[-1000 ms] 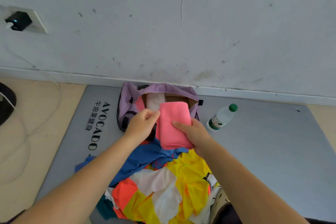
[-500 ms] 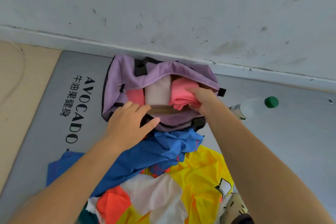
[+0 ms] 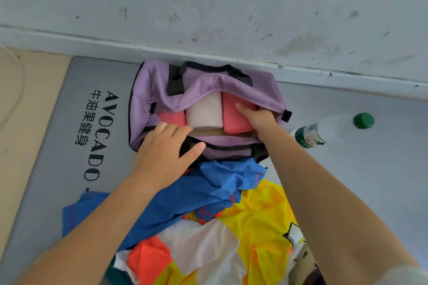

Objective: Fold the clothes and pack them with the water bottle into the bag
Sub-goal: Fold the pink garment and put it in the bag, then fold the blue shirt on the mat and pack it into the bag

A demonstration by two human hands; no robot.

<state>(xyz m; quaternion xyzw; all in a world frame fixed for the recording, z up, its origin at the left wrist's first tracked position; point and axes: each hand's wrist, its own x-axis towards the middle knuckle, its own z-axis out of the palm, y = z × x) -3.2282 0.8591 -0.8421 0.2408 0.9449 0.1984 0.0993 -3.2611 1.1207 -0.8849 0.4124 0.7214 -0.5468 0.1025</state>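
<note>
The purple bag (image 3: 208,90) lies open on the mat against the wall, holding three folded garments side by side: pink (image 3: 172,118), cream (image 3: 203,111) and coral (image 3: 234,115). Unfolded blue (image 3: 208,194), yellow (image 3: 261,227), white and orange clothes are heaped just in front of it. The water bottle (image 3: 328,128), clear with a green cap, lies on its side to the bag's right.

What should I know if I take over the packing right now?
Left hand: fingers flat on the near rim of the purple bag, holding it open.
Right hand: inside the bag, pressing on the folded pink cloth.
Done: three folded pieces sit side by side in the bag, the white one in the middle.
Left: fold the pile of clothes on the mat; pack the water bottle lying right of the bag.
</note>
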